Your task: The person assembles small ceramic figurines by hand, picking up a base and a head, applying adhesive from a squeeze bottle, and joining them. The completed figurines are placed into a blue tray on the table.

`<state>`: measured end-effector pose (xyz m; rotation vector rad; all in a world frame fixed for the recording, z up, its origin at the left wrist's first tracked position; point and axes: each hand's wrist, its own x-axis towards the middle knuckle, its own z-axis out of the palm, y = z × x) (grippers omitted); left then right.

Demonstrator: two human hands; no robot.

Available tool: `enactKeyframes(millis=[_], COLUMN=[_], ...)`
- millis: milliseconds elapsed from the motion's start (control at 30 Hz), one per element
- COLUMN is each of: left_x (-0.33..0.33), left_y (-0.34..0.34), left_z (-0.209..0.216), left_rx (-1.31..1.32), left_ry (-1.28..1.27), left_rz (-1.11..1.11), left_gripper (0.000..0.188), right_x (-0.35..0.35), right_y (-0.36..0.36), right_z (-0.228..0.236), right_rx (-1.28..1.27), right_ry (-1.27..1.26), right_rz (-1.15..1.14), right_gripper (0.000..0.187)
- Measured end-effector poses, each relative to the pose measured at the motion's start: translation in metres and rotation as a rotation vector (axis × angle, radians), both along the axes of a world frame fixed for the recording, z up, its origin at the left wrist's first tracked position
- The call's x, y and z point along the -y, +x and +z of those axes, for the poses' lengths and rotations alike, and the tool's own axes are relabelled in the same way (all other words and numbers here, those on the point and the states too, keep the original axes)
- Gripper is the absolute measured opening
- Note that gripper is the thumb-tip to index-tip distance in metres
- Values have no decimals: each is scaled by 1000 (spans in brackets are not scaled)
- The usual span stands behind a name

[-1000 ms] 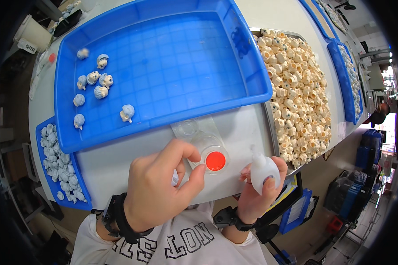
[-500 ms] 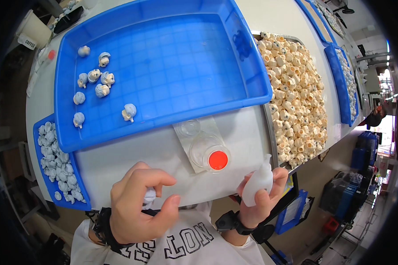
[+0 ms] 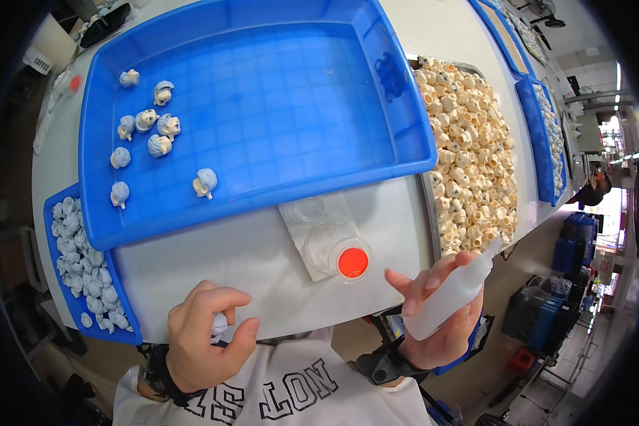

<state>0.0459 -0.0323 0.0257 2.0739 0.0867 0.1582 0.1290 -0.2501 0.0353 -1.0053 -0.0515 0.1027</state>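
My left hand (image 3: 209, 337) is curled at the table's front edge. A small pale-blue doll hair piece (image 3: 219, 325) sits in its bent fingers, partly hidden, while thumb and index finger stand apart. In my right hand (image 3: 447, 312) lies a translucent white squeeze bottle (image 3: 451, 295), tilted with its nozzle up to the right. Between the hands and the big blue tub (image 3: 263, 206) stands a clear round container with a red disc (image 3: 353, 263). Several doll heads with blue hair (image 3: 160, 145) lie in the tub's left part.
A blue tray (image 3: 131, 312) of pale-blue hair pieces is at the left. To the right, a metal tray (image 3: 431, 220) is heaped with cream doll heads (image 3: 476, 156). Another blue tray (image 3: 543, 160) stands farther right. Blue crates (image 3: 575, 241) are on the floor beyond.
My right hand has moved right with the squeeze bottle, whose nozzle now leans farther right, and its fingers have loosened. My left hand has shifted slightly left and down with the hair piece.
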Motion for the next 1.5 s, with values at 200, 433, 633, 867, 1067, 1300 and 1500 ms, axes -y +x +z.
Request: enactKeyframes(millis=[200,433,633,867,1067,1300,1500], left_x=[-6,-8,-8,-5,-3,12,21], left_y=[-8,-6,-8,-5,-3,18,29], left_z=[3,1,4,2,4,2,11], left_rx=[-23,-29,-50,-40,-40,-87,-272], left_ry=[-8,-35,-44,-69,-99,-300,-544], left_rz=[1,-13,-1,-15,-31,-209,-269], left_gripper=[30,30,29,29,29,42,54], right_x=[-1,-4,-6,-6,-3,-1,2], right_y=[5,4,7,5,4,0,-2], right_z=[0,-3,-3,-3,-2,-2,-6], right_rx=[-18,-46,-36,-45,-18,-14,-33], right_ry=[23,26,-15,-35,-46,-34,-30], right_rz=[64,45,78,50,35,20,19], right_gripper=[54,54,54,54,54,52,51])
